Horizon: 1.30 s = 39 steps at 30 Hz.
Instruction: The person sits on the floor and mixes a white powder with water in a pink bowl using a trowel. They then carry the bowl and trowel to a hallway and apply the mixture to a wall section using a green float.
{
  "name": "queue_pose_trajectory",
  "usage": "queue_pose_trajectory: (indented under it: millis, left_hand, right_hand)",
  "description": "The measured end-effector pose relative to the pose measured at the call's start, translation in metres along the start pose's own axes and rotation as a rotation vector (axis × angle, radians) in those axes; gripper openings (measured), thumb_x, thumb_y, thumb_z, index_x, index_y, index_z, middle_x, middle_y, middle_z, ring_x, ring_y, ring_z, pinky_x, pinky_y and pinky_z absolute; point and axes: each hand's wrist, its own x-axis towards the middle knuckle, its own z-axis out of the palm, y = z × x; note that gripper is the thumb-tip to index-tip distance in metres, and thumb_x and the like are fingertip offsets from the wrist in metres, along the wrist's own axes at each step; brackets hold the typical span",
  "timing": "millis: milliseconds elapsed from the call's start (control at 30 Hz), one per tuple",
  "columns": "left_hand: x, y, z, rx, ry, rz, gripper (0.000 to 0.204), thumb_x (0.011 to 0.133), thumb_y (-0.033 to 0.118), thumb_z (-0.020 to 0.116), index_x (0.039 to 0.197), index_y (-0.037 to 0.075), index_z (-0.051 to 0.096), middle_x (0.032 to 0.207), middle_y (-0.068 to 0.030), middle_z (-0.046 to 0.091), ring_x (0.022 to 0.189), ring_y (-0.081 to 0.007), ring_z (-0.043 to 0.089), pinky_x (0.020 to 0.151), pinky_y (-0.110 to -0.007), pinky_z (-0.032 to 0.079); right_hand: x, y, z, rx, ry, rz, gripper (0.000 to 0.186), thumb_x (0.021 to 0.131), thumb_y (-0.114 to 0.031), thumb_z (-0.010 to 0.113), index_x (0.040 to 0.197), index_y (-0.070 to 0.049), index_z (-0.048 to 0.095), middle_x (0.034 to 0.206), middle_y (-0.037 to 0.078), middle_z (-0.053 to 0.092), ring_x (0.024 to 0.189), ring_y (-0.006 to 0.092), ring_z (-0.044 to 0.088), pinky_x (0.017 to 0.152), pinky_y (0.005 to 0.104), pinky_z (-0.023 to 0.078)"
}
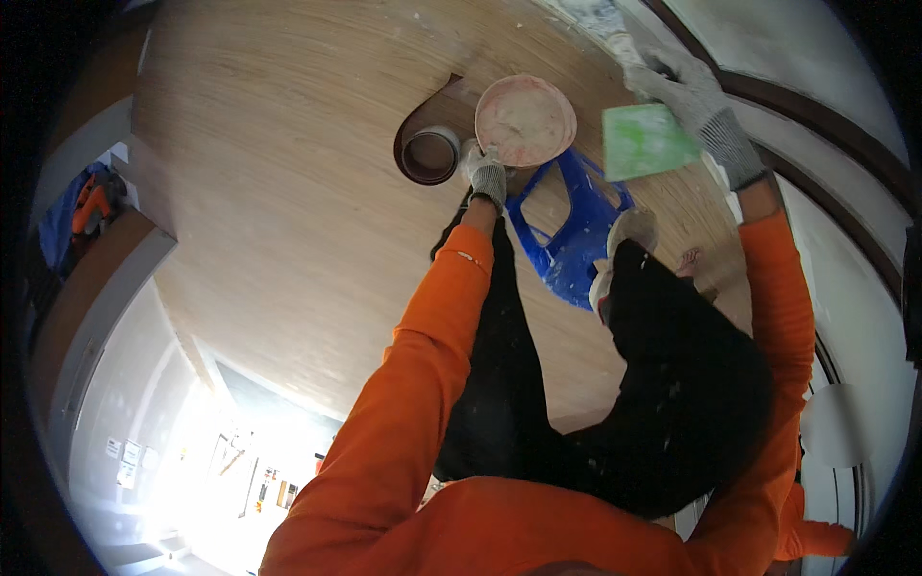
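Note:
My left hand point(487, 175), in a pale knit glove, grips the near rim of a round pinkish bucket point(525, 121) with whitish, plaster-like stuff in it. At the upper right my gloved right hand point(690, 94) is closed around the narrow end of a white-smeared tool point(615, 40). That tool widens away from my fingers, and its exact kind is unclear. Right below this hand is a green square plate point(650, 141) smeared with white; whether the hand also holds it I cannot tell. Between my feet and the bucket stands a blue plastic stool point(581, 230) with white splashes.
A partly unrolled dark brown strip roll point(429, 154) sits left of the bucket on the wood-look floor point(288, 192). A white wall with dark trim point(816, 115) runs along the right. My shoe point(632, 230) is against the stool. Orange and blue items point(88, 211) lie far left.

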Motion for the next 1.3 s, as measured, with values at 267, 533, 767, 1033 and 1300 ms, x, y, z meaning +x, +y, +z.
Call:
queue_pose_trajectory:
  millis: [267,533,767,1033,1300]
  left_hand:
    - [0.122,-0.088,0.042,0.387,0.084,0.176,0.035,0.096,0.020,0.064,0.128,0.003,0.064,0.110,-0.0137,0.071,0.090,-0.0248,0.070,0.075,-0.039,0.057]
    - [0.193,-0.144,0.050,0.111,0.023,0.152,0.033,0.099,0.021,0.062,0.126,0.003,0.061,0.108,-0.0120,0.071,0.093,-0.0233,0.072,0.072,-0.038,0.059]
    - [0.232,-0.171,0.033,0.696,0.084,0.294,0.037,0.098,0.016,0.060,0.133,0.004,0.059,0.113,-0.0156,0.072,0.095,-0.0294,0.074,0.073,-0.041,0.061]
    - [0.224,-0.151,0.040,0.275,-0.063,0.045,0.036,0.098,0.014,0.058,0.134,0.006,0.059,0.113,-0.0168,0.072,0.094,-0.0302,0.074,0.068,-0.042,0.061]
    - [0.255,-0.186,0.022,0.861,0.021,0.180,0.041,0.097,0.023,0.060,0.135,0.007,0.057,0.121,-0.0250,0.069,0.113,-0.0421,0.068,0.088,-0.048,0.057]
  right_hand:
    - [0.074,0.102,0.093,0.143,-0.136,-0.027,0.044,0.097,-0.041,0.068,0.117,-0.001,0.070,0.097,0.010,0.070,0.087,0.0183,0.065,0.083,0.0343,0.052]
    - [0.114,0.136,0.117,-0.077,-0.185,-0.116,0.047,0.098,-0.044,0.066,0.117,-0.002,0.069,0.094,0.011,0.066,0.088,0.0215,0.064,0.086,0.0365,0.050]
    - [0.107,0.157,0.121,0.099,-0.169,-0.059,0.050,0.097,-0.045,0.065,0.120,-0.001,0.069,0.099,0.014,0.067,0.093,0.0237,0.064,0.089,0.0370,0.050]
    - [0.104,0.171,0.129,0.138,-0.134,-0.019,0.047,0.096,-0.041,0.067,0.121,-0.001,0.069,0.104,0.012,0.070,0.095,0.0200,0.066,0.089,0.0350,0.051]
    - [0.110,0.172,0.135,0.280,-0.167,0.111,0.043,0.099,-0.034,0.067,0.126,0.000,0.067,0.099,0.007,0.072,0.091,0.0127,0.068,0.087,0.0297,0.054]
